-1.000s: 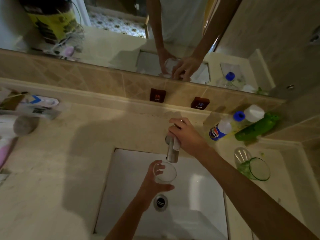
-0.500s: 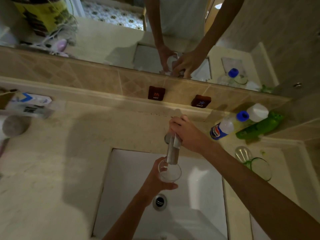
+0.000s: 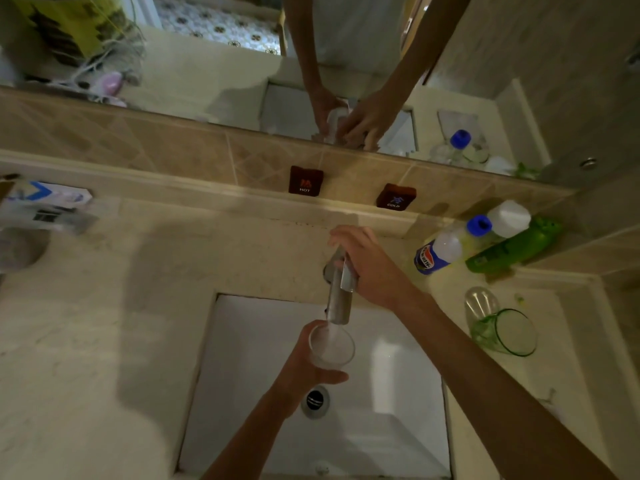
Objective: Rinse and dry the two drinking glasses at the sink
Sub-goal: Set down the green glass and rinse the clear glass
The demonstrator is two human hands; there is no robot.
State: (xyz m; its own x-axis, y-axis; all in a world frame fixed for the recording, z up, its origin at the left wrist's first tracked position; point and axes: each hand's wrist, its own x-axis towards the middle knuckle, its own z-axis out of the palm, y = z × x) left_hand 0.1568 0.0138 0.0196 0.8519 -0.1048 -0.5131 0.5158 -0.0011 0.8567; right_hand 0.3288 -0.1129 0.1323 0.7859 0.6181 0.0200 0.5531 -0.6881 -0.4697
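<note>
Item: clear glass under running tap, white sink.

Nearest, the sink basin (image 3: 398, 427) with its drain (image 3: 315, 400). Above the drain my left hand (image 3: 304, 370) curls around the clear glass (image 3: 331, 346), thumb across its near side, mouth up beneath the spout, water falling in. My right hand (image 3: 367, 265) is closed over the handle of the faucet (image 3: 338, 292). Right, on the counter (image 3: 104, 323): green glass (image 3: 507, 332) lying on its side, a second clear tumbler (image 3: 479, 301) touching it behind. Farther right: Pepsi bottle (image 3: 438, 252), green bottle (image 3: 512, 247). Far wall: HOT tag (image 3: 305, 180), COLD tag (image 3: 395, 196), mirror (image 3: 207, 74).
</note>
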